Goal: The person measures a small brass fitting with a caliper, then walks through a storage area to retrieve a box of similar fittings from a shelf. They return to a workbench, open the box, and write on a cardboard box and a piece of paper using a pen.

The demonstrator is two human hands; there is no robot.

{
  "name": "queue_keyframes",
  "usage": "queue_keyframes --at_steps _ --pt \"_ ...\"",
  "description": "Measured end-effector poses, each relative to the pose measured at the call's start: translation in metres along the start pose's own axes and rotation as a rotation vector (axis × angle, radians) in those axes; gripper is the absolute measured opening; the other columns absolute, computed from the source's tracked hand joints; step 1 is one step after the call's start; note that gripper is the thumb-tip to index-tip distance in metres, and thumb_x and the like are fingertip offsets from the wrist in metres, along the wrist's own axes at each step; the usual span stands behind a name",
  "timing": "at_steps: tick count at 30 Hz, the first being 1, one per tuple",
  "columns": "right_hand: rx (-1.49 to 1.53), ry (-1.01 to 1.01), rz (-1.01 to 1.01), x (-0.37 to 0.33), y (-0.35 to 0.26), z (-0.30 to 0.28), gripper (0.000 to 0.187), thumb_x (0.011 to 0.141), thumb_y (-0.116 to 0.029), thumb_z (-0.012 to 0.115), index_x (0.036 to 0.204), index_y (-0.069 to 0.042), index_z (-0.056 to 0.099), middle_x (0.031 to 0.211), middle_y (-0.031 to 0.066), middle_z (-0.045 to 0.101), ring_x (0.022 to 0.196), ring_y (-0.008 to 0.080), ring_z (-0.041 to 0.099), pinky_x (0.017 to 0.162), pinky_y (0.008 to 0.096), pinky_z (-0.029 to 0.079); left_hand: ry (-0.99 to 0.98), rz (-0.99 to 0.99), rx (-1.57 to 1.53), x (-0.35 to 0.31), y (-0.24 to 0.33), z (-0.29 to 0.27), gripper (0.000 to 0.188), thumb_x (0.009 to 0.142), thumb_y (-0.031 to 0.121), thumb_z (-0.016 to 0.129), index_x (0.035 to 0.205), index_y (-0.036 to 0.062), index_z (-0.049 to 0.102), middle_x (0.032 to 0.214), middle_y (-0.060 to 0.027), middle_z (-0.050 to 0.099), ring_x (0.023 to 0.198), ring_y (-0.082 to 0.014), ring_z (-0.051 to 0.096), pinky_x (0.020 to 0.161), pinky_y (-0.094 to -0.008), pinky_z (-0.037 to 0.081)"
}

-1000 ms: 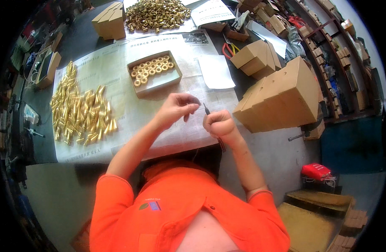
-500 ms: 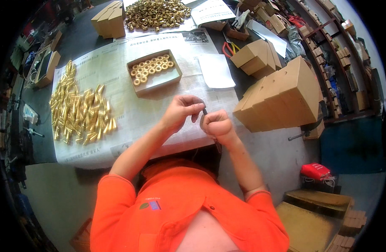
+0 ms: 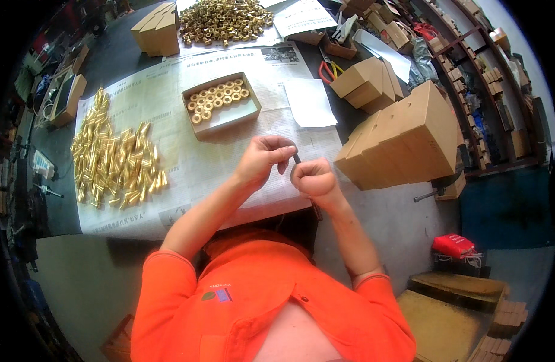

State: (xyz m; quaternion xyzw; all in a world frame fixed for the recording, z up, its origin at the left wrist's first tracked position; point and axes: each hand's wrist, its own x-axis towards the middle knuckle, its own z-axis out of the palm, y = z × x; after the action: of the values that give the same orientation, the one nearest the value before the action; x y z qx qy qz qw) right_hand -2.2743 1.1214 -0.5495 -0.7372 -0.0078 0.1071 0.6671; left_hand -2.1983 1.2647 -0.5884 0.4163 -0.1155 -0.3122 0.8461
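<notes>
My right hand (image 3: 315,179) is closed in a fist around a thin dark rod-shaped tool (image 3: 297,158), whose tip sticks up past the thumb side. Just left of it, the fingers of my left hand (image 3: 264,158) are pinched together at the tool's upper end; whatever they hold is hidden. Beyond my hands, a shallow cardboard box (image 3: 232,122) holds rows of small round brass pieces (image 3: 219,98). To the left, a heap of tapered brass parts (image 3: 116,160) lies on newspaper (image 3: 163,130).
A pile of small brass fittings (image 3: 226,23) lies at the far side. Stacked brown boxes (image 3: 404,136) stand at the right, a white sheet (image 3: 309,102) beside them. Red-handled pliers (image 3: 327,71) lie farther back. Shelving (image 3: 470,78) lines the right side.
Both hands have shifted very slightly to the right together. Their grips look the same, and the piles and box have not moved.
</notes>
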Motion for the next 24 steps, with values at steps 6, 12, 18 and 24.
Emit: queue_keyframes --at_steps 6,12,18,24 --pt "0.355 -0.035 0.109 -0.002 -0.001 0.0 0.014 0.066 0.005 0.043 0.056 0.0 0.052 0.055 -0.0002 0.045 0.045 0.0032 0.035 0.039 0.0186 0.025 -0.017 0.019 -0.01 -0.003 0.002 0.006 0.014 0.078 0.007 0.063 0.084 -0.0059 0.062 0.069 -0.0069 0.059 0.054 -0.0114 0.052 0.049 -0.0234 0.042" --pt "0.452 -0.041 0.152 -0.002 -0.005 0.001 0.015 0.064 0.005 0.039 0.057 0.002 0.052 0.056 0.003 0.046 0.043 0.0051 0.034 0.037 0.019 0.024 -0.082 0.035 0.058 -0.006 0.003 0.005 0.016 0.082 0.01 0.061 0.089 -0.0043 0.061 0.069 -0.006 0.06 0.057 -0.0115 0.054 0.053 -0.0229 0.044" --pt "0.41 0.002 0.141 -0.001 -0.009 0.011 0.014 0.067 0.003 0.041 0.056 0.001 0.051 0.056 0.0014 0.046 0.043 0.0043 0.034 0.037 0.0188 0.025 0.001 0.059 0.043 -0.007 -0.004 0.005 0.014 0.081 0.009 0.062 0.086 -0.0037 0.063 0.069 -0.0049 0.06 0.057 -0.0093 0.052 0.051 -0.0212 0.04" --pt "0.239 0.089 0.033 -0.001 0.004 0.017 0.016 0.068 0.003 0.043 0.054 -0.002 0.048 0.053 -0.0048 0.043 0.046 0.001 0.036 0.039 0.018 0.027 0.084 0.021 0.0 -0.005 -0.002 0.012 0.013 0.079 0.007 0.063 0.083 -0.0048 0.064 0.069 -0.0047 0.06 0.056 -0.0084 0.05 0.049 -0.0206 0.037"
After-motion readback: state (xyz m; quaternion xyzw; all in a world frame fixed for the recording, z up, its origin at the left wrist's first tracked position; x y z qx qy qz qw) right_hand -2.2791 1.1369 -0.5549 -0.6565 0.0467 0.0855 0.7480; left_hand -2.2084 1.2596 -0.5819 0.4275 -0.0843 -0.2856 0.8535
